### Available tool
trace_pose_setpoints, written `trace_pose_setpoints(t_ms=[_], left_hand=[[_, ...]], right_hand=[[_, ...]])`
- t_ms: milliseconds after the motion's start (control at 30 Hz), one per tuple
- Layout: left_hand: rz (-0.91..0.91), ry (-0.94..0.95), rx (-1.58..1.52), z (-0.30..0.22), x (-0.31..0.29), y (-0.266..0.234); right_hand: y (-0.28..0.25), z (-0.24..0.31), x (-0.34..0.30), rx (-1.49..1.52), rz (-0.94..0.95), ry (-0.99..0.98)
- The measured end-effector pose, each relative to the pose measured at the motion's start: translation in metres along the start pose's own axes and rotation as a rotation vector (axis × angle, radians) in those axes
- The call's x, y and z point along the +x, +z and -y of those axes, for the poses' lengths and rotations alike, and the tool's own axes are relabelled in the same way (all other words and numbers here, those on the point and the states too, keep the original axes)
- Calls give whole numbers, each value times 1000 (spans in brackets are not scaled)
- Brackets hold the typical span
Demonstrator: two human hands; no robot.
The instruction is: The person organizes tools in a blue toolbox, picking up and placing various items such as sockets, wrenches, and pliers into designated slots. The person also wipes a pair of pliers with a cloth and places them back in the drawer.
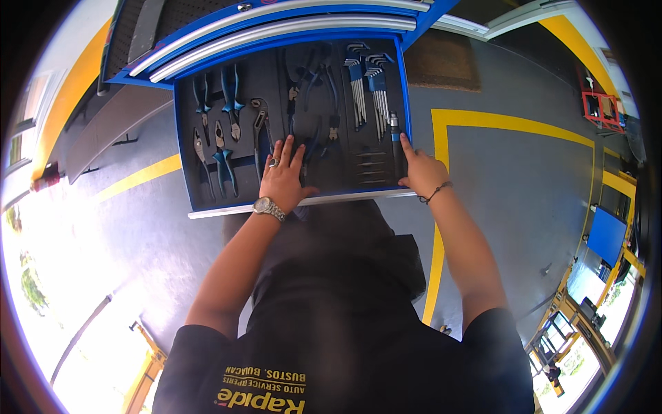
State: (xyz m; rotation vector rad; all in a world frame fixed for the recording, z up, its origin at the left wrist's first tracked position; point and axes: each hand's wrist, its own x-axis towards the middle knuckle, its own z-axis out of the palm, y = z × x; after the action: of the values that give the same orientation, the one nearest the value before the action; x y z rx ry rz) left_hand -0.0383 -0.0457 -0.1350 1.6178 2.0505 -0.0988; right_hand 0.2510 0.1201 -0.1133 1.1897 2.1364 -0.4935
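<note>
A pulled-out blue tool drawer (pixel 200 213) with a dark foam insert lies before me. My left hand (pixel 283 178) rests over its front edge, fingers spread on the foam near the water pump pliers (pixel 260 127). Nothing is held in it. My right hand (pixel 422 171) is at the front right corner, index finger stretched along the right side beside a slim tool with a blue band (pixel 394 131). Its other fingers are partly hidden. Blue-handled pliers (pixel 231 90) lie at the left. Two hex key sets (pixel 356 86) sit at the back right, behind several thin rods (pixel 370 163).
Above the open drawer are closed drawers with silver handles (pixel 276 38) and the cabinet's dark top (pixel 183 31). Yellow lines (pixel 510 121) mark the grey floor. A brown mat (pixel 445 62) lies behind at right, and a red frame (pixel 602 112) stands farther off.
</note>
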Motion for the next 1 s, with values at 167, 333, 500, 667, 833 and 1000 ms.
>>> trace_pose_setpoints(t_ms=[167,333,500,667,833,1000], left_hand=[[34,63,-52,40,-20,-3],[10,135,141,46,-18,-14],[-69,112,186,35,-13,0],[155,116,114,42,8,-31],[3,160,210,49,27,-40],[165,51,304,22,42,-59]], right_hand=[[12,37,-17,-13,-463,-134],[50,88,-19,230,-502,-455],[49,107,-36,227,-486,-584],[67,97,-24,433,-405,-553],[63,95,-22,491,-377,-561],[66,93,-16,494,-372,-587]])
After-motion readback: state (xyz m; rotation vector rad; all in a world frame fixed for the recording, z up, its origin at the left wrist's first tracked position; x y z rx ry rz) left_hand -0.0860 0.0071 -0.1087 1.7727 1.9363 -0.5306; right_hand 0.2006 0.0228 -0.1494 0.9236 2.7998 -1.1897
